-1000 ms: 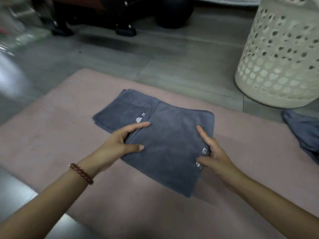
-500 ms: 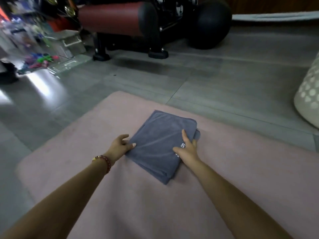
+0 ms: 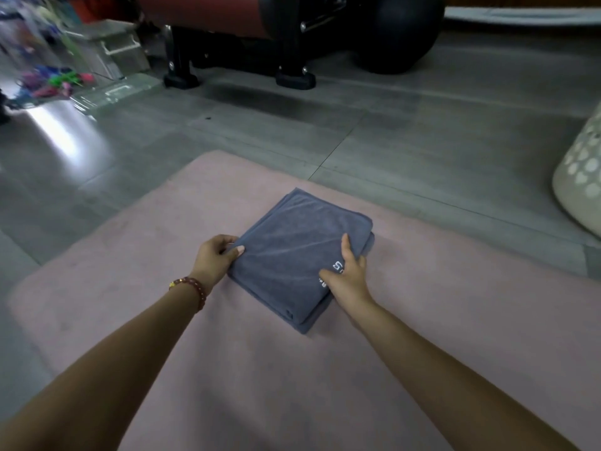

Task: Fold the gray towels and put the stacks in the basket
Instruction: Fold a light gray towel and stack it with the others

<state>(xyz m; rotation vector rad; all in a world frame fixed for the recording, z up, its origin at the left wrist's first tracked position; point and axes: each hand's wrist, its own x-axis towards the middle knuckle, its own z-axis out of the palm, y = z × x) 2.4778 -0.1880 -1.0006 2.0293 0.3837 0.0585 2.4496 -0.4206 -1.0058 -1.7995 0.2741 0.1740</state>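
The gray towel (image 3: pixel 292 255) lies folded into a thick square packet toward the far end of the pink mat (image 3: pixel 260 385). I judge its folding done and the step in hand to be taking hold of it for the basket (image 3: pixel 582 183), which shows only at the right edge, well apart across the floor (image 3: pixel 390 131). My left hand (image 3: pixel 216 255) pinches the packet's left edge, thumb on top and fingers curled at the side, while my right hand (image 3: pixel 348 278) clasps the right edge, forefinger laid along the top and the others bent over the side. Next, I reckon, both need to catch every layer and lift level, or the fold may slip open.
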